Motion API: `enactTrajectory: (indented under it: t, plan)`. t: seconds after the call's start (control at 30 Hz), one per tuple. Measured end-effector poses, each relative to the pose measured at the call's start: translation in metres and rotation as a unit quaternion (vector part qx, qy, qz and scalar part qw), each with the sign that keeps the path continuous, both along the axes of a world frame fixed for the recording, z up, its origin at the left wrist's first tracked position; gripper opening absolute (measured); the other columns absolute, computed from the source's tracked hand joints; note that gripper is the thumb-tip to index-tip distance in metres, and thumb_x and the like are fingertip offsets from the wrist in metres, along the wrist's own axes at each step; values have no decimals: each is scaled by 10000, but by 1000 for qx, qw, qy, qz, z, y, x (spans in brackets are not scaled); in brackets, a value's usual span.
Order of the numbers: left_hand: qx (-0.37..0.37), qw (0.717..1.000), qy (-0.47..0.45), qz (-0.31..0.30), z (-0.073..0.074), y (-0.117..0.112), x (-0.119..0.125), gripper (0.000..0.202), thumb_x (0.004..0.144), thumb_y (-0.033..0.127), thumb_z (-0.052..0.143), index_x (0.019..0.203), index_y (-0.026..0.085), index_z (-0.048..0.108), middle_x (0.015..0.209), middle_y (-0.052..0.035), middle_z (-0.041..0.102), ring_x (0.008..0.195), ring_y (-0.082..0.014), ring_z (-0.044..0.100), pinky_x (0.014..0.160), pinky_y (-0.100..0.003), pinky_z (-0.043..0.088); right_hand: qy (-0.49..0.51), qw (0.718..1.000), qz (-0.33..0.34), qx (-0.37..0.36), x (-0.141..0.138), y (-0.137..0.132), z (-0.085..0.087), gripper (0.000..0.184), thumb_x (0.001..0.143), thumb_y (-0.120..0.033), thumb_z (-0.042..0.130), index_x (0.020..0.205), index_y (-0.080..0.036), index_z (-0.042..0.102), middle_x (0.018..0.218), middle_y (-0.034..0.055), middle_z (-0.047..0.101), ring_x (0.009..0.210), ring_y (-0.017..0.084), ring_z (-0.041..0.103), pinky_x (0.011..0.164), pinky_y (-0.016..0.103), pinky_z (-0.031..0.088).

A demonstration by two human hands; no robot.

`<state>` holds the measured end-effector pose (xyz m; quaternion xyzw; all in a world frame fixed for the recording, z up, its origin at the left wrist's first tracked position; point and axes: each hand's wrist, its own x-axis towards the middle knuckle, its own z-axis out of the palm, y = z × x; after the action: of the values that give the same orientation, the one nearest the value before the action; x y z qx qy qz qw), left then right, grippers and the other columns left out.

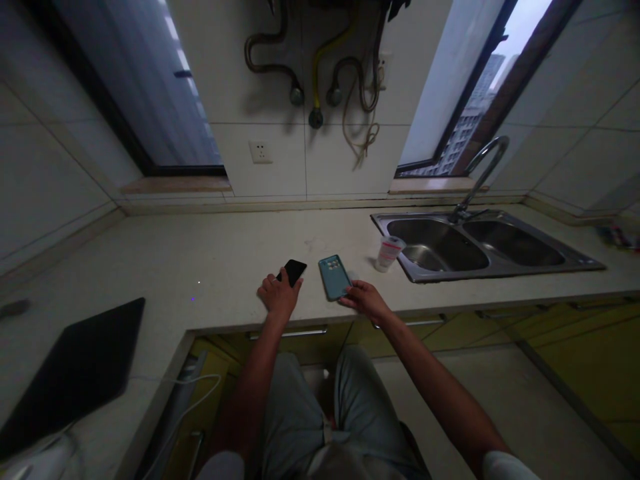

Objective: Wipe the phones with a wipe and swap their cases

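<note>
On the pale countertop [225,260], a black smartphone [295,271] lies at a slant, dark face up. My left hand [280,293] grips its near left side, with the thumb and fingers around the edge. To the right is a teal phone case [333,276], its camera cutouts at the far end. My right hand [367,300] pinches the case at its near right corner. Whether the case is flat on the counter or slightly raised, I cannot tell. Phone and case are apart, a small gap between them.
A clear plastic cup [389,253] with red markings stands beside the double steel sink [414,273] and its faucet [483,177]. At the left lies a dark flat panel [80,367] near a white cable [200,380]. Drawers with handles [300,333] line the counter's front.
</note>
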<state>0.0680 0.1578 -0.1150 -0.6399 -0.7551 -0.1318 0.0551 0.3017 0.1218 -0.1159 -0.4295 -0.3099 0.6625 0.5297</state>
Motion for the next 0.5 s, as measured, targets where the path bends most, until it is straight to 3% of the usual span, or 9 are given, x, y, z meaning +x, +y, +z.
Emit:
enactTrajectory:
  t: [0.17,0.3,0.37,0.5]
  plan:
    - [3,1000,-5,2,-1,-2,2,671,940,565,401,1468,154,449,1249,-254,526,1141,-377,465,903,-504,368,-68,997,-4,24,0,2,-6,284,710,-205,802,937,-156,639,738,7,711,669,155,729,660,265,644]
    - [15,1000,-1,2,-3,-2,2,660,942,539,402,1459,133,456,1296,-255,515,1164,-382,462,912,-529,381,-226,973,15,43,5,2,-12,404,757,-321,752,1098,-153,616,625,-9,688,498,156,665,476,247,559]
    - [16,1000,-1,3,-3,-2,2,663,941,537,404,1455,122,457,1329,-262,504,1192,-389,454,913,-542,391,-348,935,19,68,8,1,-11,407,787,-371,712,1121,-150,636,588,-15,672,470,153,630,451,233,494]
    - [13,1000,-5,1,-1,-4,2,674,941,516,410,1441,65,454,1374,-294,482,1278,-402,410,931,-566,398,-542,831,31,123,11,-4,-2,333,834,-420,646,1016,-152,721,588,22,680,566,187,650,557,262,462]
